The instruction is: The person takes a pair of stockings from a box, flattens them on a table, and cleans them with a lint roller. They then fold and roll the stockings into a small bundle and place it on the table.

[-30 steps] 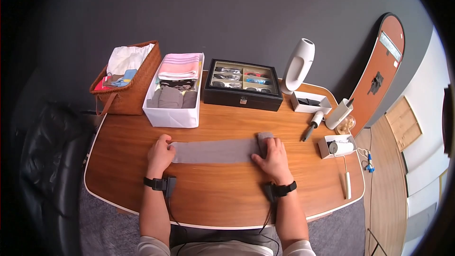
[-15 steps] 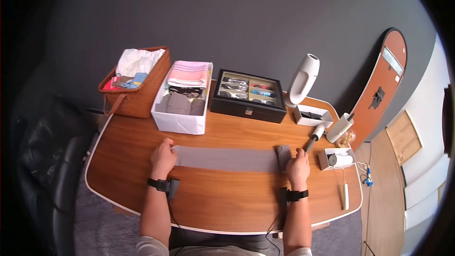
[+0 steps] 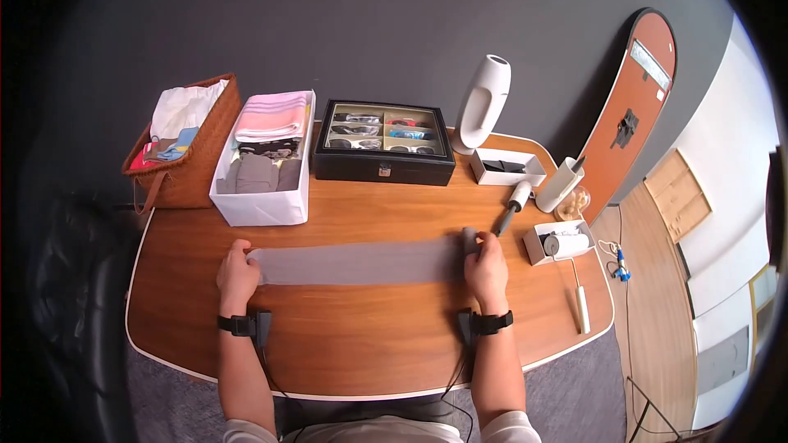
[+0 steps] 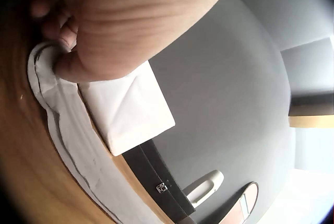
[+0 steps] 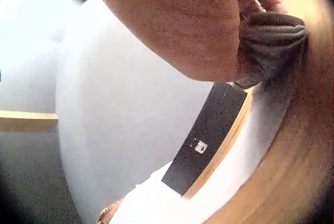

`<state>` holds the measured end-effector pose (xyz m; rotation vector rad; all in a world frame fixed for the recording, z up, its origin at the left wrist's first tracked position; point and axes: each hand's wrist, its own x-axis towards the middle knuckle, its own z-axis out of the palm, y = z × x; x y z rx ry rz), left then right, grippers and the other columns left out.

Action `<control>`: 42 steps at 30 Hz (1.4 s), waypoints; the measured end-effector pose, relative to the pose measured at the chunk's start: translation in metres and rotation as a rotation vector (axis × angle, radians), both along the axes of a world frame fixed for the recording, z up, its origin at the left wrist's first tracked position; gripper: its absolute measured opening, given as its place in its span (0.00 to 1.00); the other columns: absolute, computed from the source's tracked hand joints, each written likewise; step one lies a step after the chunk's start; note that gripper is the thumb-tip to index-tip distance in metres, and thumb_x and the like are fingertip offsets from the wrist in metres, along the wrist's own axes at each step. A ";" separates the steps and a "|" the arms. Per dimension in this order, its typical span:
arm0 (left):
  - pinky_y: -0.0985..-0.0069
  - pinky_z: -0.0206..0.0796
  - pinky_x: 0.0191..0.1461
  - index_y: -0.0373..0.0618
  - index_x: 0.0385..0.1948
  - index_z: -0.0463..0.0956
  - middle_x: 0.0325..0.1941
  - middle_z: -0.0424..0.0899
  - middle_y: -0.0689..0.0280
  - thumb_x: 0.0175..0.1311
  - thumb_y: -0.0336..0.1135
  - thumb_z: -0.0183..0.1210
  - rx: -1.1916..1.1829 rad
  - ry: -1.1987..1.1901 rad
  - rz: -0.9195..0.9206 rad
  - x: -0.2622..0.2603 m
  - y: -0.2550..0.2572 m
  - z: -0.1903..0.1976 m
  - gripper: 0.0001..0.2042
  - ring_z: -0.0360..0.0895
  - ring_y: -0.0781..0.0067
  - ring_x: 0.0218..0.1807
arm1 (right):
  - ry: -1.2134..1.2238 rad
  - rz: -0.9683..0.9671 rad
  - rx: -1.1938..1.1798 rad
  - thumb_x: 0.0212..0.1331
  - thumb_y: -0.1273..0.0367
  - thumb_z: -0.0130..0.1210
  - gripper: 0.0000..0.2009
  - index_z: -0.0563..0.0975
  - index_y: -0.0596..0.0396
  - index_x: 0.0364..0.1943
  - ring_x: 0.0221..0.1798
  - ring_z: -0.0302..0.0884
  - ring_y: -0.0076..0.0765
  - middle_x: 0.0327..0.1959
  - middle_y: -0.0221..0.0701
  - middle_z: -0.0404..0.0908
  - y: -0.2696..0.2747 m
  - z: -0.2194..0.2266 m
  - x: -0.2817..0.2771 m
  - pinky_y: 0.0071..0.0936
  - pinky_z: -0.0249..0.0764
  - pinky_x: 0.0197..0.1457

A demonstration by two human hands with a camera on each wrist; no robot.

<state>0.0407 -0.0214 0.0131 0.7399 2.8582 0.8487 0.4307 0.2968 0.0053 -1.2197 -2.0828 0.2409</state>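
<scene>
A long strip of grey cloth lies flat across the wooden table, its right end bunched into a roll. At the left end, the left hand pinches the cloth's edge between thumb and fingers; in the left wrist view the thumb of this hand presses on a fold of the cloth. The right hand grips the rolled end, and in the right wrist view the roll sticks out beside the palm of that hand.
Behind the cloth stand a woven basket, a white box of folded cloths, a black glasses case and a white vase. At right are small white trays, a brush and a lint roller.
The right hand let its fingers off the top of the roll, moved to its right side and now grips it. The left hand stays at the left end. The head view has shifted.
</scene>
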 end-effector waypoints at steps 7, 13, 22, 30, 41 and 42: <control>0.50 0.77 0.66 0.45 0.63 0.80 0.57 0.90 0.49 0.71 0.29 0.61 -0.012 0.068 0.180 -0.016 -0.002 -0.006 0.19 0.85 0.42 0.63 | 0.109 -0.187 0.208 0.63 0.76 0.59 0.15 0.82 0.53 0.53 0.56 0.79 0.58 0.49 0.44 0.83 0.007 0.019 0.012 0.52 0.76 0.62; 0.57 0.79 0.51 0.42 0.52 0.82 0.39 0.86 0.58 0.68 0.24 0.64 0.379 0.309 0.003 -0.018 0.000 -0.014 0.12 0.83 0.52 0.42 | -0.110 0.049 0.028 0.57 0.69 0.71 0.17 0.83 0.50 0.51 0.57 0.79 0.58 0.53 0.44 0.82 -0.013 0.021 -0.001 0.52 0.78 0.61; 0.56 0.79 0.45 0.38 0.41 0.81 0.38 0.89 0.50 0.70 0.28 0.63 0.198 -0.003 -0.265 0.001 0.003 -0.010 0.04 0.87 0.46 0.41 | -0.145 -0.148 0.057 0.64 0.69 0.64 0.17 0.81 0.53 0.57 0.55 0.81 0.62 0.51 0.46 0.84 0.014 -0.007 0.011 0.54 0.80 0.59; 0.47 0.78 0.52 0.40 0.37 0.80 0.44 0.89 0.46 0.74 0.35 0.58 -0.070 0.196 0.003 -0.006 0.000 -0.012 0.08 0.87 0.38 0.48 | -0.141 -0.447 0.144 0.64 0.73 0.60 0.16 0.82 0.54 0.57 0.59 0.80 0.59 0.53 0.46 0.84 0.018 0.008 0.026 0.50 0.78 0.64; 0.47 0.77 0.52 0.38 0.31 0.81 0.35 0.89 0.46 0.69 0.35 0.62 0.090 0.176 -0.144 0.002 0.004 -0.007 0.09 0.86 0.37 0.44 | -0.278 -0.194 0.029 0.64 0.65 0.67 0.16 0.81 0.53 0.54 0.57 0.80 0.60 0.53 0.44 0.82 0.013 0.001 0.019 0.54 0.79 0.61; 0.47 0.77 0.52 0.38 0.31 0.81 0.36 0.89 0.46 0.69 0.35 0.61 0.066 0.186 -0.129 -0.002 0.003 -0.012 0.09 0.86 0.37 0.44 | -0.275 -0.220 0.045 0.65 0.65 0.66 0.15 0.81 0.53 0.54 0.57 0.80 0.60 0.53 0.44 0.83 0.018 -0.003 0.020 0.54 0.79 0.61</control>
